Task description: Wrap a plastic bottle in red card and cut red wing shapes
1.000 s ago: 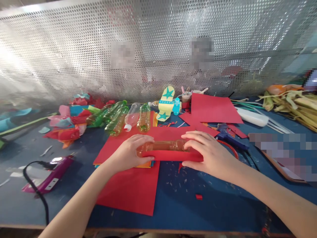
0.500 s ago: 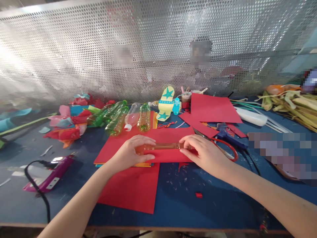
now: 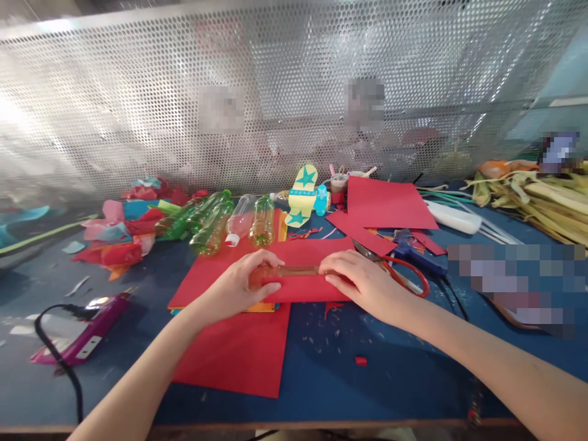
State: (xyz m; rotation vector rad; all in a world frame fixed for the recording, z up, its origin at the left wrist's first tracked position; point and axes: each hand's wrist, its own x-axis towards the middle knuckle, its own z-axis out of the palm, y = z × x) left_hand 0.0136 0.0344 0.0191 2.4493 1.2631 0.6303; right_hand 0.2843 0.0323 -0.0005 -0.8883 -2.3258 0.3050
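A clear plastic bottle (image 3: 298,271) lies sideways on a red paper sheet (image 3: 316,291), which shows through it. My left hand (image 3: 243,278) is curled around one end, thumb on the near side. Around the other end, my right hand (image 3: 356,278) is closed and covers most of it. More red paper (image 3: 239,361) and a stack with yellow edges lie beneath. Red-handled scissors (image 3: 420,282) rest just past my right hand. Several green and clear bottles (image 3: 211,233) lie behind my left hand.
A bottle plane with yellow star wings (image 3: 303,195) stands at the back. To the right are a blue glue gun (image 3: 420,256), a white bottle (image 3: 454,217) and dried husks (image 3: 537,196). On the left are a purple power strip (image 3: 87,334) and crumpled tissue paper (image 3: 119,239).
The whole view has shifted slightly, so things sit a little farther left. My right hand has slid a bit inward along the bottle and covers more of its end.
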